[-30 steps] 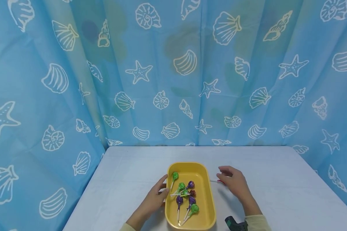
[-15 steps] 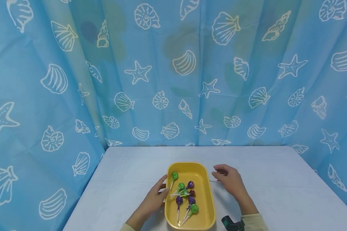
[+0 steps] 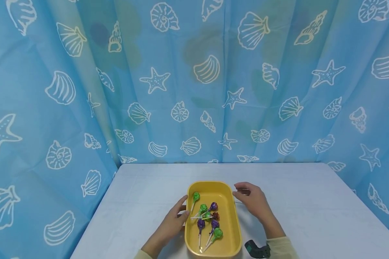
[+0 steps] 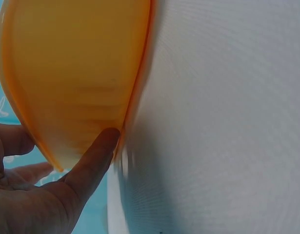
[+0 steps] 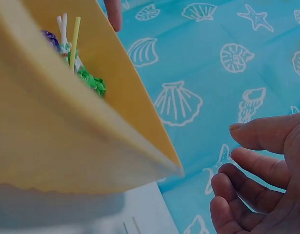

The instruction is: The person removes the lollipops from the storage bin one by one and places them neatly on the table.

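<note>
A yellow tray (image 3: 236,230) stands on the white table and holds several wrapped lollipops. Among them are a green one (image 3: 218,233), a purple one (image 3: 201,225) and a dark red one (image 3: 215,216). My left hand (image 3: 172,223) lies along the tray's left side; in the left wrist view its extended fingers touch the tray's wall (image 4: 86,63). Just right of the tray's right rim is my right hand (image 3: 254,201), apart from it, fingers loosely bent around nothing. Under that hand, white sticks (image 5: 135,225) show on the table; what they end in is hidden.
A blue curtain (image 3: 178,90) printed with shells and starfish hangs behind the table and along its sides. The white table top (image 3: 311,208) stretches out on both sides of the tray. A black wrist device (image 3: 257,250) sits by the right sleeve.
My right hand has moved left, up to the tray's right rim, and now covers the red-ended stick seen on the table earlier. The left hand and the lollipops in the tray stay put.
</note>
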`<state>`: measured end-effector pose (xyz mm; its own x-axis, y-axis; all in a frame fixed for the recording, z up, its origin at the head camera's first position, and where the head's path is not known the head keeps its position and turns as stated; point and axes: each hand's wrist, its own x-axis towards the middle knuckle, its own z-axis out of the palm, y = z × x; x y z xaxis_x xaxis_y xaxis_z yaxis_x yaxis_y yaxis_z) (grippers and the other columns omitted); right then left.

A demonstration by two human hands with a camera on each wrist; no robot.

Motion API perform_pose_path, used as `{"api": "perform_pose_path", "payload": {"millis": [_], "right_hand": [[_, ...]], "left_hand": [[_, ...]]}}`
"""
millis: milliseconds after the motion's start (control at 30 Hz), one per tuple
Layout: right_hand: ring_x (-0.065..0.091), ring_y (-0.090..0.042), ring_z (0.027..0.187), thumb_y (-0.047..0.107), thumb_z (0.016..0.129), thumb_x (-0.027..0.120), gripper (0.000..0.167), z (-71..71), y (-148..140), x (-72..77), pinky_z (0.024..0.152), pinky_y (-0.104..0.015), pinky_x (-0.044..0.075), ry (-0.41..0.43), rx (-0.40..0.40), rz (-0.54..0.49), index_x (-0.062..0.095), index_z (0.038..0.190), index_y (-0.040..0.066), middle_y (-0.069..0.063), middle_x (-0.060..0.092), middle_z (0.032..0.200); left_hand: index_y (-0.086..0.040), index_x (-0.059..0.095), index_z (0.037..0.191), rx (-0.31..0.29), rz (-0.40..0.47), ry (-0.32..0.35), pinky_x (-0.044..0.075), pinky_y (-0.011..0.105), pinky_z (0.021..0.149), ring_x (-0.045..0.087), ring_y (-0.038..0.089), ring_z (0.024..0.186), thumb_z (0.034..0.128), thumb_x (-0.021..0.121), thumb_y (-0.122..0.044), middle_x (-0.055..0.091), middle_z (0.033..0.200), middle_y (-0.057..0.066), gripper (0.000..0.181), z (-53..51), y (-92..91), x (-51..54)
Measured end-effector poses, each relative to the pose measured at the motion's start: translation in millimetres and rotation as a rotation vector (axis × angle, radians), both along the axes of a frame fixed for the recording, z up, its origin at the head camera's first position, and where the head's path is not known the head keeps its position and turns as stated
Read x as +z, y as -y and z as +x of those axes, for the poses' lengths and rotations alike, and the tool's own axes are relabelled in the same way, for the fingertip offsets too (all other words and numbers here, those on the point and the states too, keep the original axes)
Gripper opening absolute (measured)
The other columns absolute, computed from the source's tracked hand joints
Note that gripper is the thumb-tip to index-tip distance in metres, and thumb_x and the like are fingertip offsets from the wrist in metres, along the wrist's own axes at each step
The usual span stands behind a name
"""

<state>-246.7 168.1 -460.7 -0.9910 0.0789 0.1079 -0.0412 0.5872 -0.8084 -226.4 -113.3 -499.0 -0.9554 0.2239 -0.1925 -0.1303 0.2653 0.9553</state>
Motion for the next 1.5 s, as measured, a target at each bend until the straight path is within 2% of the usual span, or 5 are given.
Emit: {"api": "perform_pose_path", "payload": {"millis": [533, 800, 1200, 1500], "right_hand": [[0.064, -0.035, 0.114, 0.017, 0.093, 0.073, 0.033, -0.9, 15, 4.4, 0.097, -0.051, 0.057, 0.000, 0.045, -0.016, 0.068, 0.123, 0.002, -0.013, 0.069, 0.119], [0.065, -0.033, 0.112, 0.015, 0.093, 0.073, 0.031, -2.8, 24, 8.7, 0.096, -0.049, 0.058, -0.021, 0.091, -0.005, 0.069, 0.121, 0.002, -0.011, 0.070, 0.117], [0.067, -0.030, 0.107, 0.014, 0.092, 0.074, 0.030, -6.3, 39, 9.1, 0.093, -0.047, 0.059, -0.055, 0.197, -0.007, 0.070, 0.118, 0.000, -0.008, 0.071, 0.112], [0.067, -0.028, 0.104, 0.017, 0.092, 0.075, 0.029, -7.6, 48, 7.0, 0.093, -0.047, 0.059, -0.044, 0.228, 0.005, 0.071, 0.116, 0.001, -0.005, 0.072, 0.109]], "left_hand": [[-0.013, 0.028, 0.161, 0.000, 0.003, -0.012, 0.064, 0.043, 0.079, 0.054, 0.047, 0.125, 0.1064, 0.051, -0.013, 0.044, 0.146, 0.030, 0.059, 2.5, -0.2, 2.3], [-0.012, 0.028, 0.161, 0.005, 0.009, -0.010, 0.064, 0.043, 0.079, 0.055, 0.046, 0.124, 0.1065, 0.051, -0.013, 0.045, 0.145, 0.030, 0.059, 2.9, -0.6, 3.6], [-0.011, 0.029, 0.161, -0.008, 0.003, -0.043, 0.065, 0.042, 0.079, 0.055, 0.047, 0.123, 0.1059, 0.051, -0.012, 0.046, 0.144, 0.030, 0.059, 2.7, 0.2, 3.1], [-0.011, 0.027, 0.161, -0.007, 0.019, -0.014, 0.065, 0.042, 0.077, 0.056, 0.046, 0.122, 0.1054, 0.053, -0.013, 0.046, 0.144, 0.030, 0.061, 0.1, 0.7, 2.1]]}}
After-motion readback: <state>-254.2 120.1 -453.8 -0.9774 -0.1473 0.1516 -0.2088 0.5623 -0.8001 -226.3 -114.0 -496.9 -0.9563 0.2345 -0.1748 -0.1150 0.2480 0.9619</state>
